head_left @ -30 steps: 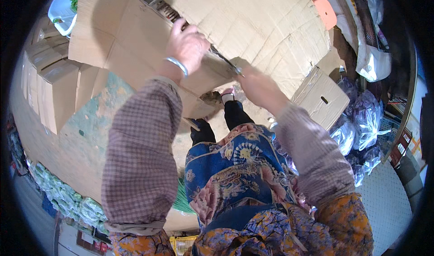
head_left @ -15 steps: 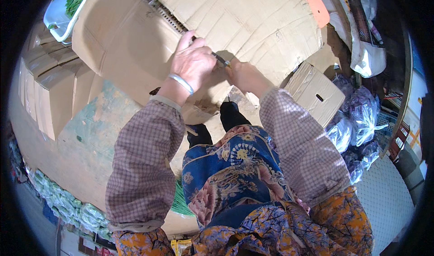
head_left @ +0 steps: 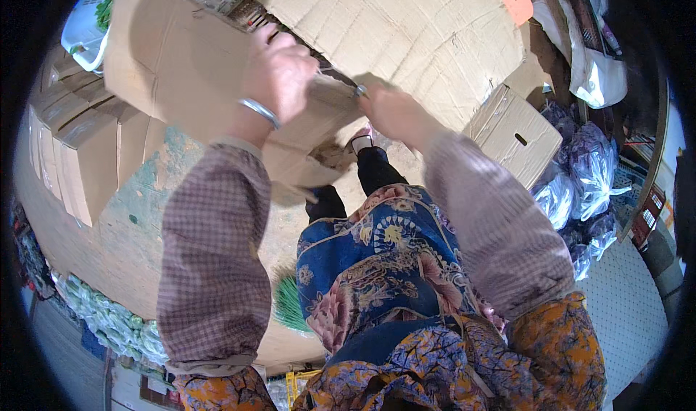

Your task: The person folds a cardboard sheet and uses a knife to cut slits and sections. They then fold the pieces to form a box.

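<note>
My left hand, a little blurred, has its fingers bent over the edge of a brown cardboard piece on the left. My right hand is closed around a knife, whose dark, narrow blade points up and left toward the gap. Right of that gap lies a large, creased, pale cardboard sheet. Between the two pieces a slanting opening shows a dark slatted thing underneath. The lower edge of the left piece hangs above the floor near my feet.
A blue-white basket with greens stands far left, above folded cardboard boxes. At right are a cardboard box with a slot and bagged purple produce. Wrapped green produce lies lower left; a green bristly bundle sits beside my apron.
My left hand has moved left and slightly up with the cardboard edge, and the gap between the pieces has widened. The right hand with the knife has shifted only slightly.
</note>
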Action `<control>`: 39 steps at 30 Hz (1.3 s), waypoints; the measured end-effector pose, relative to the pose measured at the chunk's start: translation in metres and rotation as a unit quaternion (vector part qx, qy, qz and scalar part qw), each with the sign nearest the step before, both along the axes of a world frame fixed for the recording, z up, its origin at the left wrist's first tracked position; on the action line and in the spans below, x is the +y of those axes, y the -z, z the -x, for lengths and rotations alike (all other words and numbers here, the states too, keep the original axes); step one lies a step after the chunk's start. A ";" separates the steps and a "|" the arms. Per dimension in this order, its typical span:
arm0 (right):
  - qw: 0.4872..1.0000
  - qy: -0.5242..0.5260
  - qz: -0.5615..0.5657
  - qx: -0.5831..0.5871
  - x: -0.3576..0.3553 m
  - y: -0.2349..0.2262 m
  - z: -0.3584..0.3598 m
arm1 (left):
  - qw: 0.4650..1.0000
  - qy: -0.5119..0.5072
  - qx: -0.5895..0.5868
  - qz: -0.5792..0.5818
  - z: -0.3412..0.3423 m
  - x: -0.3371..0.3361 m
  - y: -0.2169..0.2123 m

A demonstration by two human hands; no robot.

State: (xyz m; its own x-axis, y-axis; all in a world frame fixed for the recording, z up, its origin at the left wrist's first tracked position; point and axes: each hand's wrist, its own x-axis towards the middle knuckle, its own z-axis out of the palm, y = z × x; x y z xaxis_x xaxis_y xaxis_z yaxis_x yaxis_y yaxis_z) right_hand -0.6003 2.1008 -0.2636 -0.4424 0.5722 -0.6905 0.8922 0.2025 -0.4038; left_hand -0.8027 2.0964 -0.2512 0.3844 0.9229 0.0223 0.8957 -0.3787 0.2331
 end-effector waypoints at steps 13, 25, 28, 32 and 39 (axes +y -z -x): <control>0.994 0.063 0.087 0.025 -0.007 -0.022 -0.030 | 0.988 -0.002 0.081 0.132 -0.011 -0.003 -0.009; 0.991 0.060 0.120 0.010 -0.005 -0.028 -0.042 | 0.994 -0.078 -0.024 0.077 -0.068 -0.028 0.036; 0.989 -0.017 0.132 -0.067 -0.001 -0.046 -0.049 | 0.996 -0.073 -0.010 0.056 -0.064 -0.027 0.044; 0.989 0.038 0.140 -0.040 -0.024 -0.053 -0.059 | 0.996 -0.065 -0.044 0.034 -0.065 -0.028 0.046; 0.996 0.083 0.042 -0.006 -0.026 0.025 -0.033 | 0.993 -0.053 -0.013 0.106 -0.074 -0.019 0.024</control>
